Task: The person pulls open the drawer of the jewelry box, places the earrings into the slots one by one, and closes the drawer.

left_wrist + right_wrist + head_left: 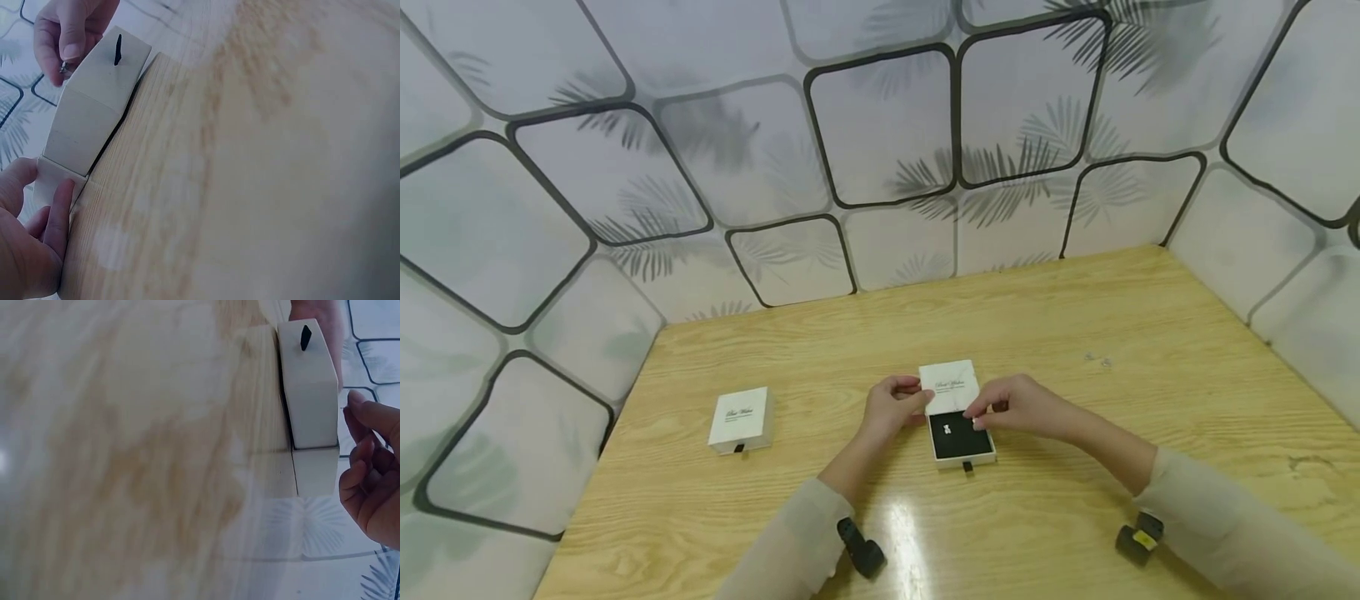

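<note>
A white jewellery box with black script print stands on the table, its drawer (946, 462) pulled out of the sleeve (951, 379). Black padding (953, 446) lines the drawer, and a small silvery earring (947, 429) sits on its left part. My left hand (886, 410) grips the sleeve by its side, thumb and fingers on either face in the left wrist view. Over the drawer's right part, my right hand (1018, 404) pinches another tiny silvery earring (64, 66) between thumb and forefinger. Its exact shape is too small to tell.
A second white box (741, 419), closed, with a black pull tab, stands to the left. Two tiny clear or silvery pieces (1097, 360) lie on the wooden table (820, 350) at the right. Patterned panels (887, 125) rise behind the table.
</note>
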A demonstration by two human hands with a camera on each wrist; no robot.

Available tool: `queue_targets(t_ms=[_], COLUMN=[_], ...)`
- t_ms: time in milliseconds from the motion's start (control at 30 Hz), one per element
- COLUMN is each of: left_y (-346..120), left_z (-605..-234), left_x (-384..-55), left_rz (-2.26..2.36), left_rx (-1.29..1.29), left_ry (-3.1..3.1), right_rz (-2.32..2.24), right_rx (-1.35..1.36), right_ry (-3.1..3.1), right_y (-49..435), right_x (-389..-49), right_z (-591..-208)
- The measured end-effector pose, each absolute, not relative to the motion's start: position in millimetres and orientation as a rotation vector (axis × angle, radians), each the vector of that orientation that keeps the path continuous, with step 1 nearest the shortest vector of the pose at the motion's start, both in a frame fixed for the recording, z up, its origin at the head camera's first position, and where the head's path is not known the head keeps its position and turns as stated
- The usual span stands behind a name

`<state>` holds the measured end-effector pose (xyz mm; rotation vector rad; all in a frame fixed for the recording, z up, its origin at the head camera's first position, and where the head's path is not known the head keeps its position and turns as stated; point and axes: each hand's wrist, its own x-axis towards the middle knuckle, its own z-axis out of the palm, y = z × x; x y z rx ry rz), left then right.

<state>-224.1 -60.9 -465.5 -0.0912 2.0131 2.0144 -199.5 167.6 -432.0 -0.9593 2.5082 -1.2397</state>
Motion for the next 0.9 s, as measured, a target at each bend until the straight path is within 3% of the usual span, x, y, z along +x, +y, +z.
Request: queue_targets(t_ms=[267,600,900], left_y=[-60.6,-56.9,-55.3], left_z=[-434.5,-426.0,-424.6], left_x=[-212.3,-216.5,-218.2], left_rz=[1.987,1.985,1.986], left_rx=[-0.106,-0.131,-0.141], left_ry=[2.028,2.015,2.005], right_rz=[-1.135,-0.820,-0.701], right_rx=[-0.887,-0.854,-0.812], right_ry=[2.629,2.970,2.907], right_y=[158.1,151.6,149.1], right_x=[-203.7,-192.1,-191.9], right_z=[-433.7,-421.7,-419.2])
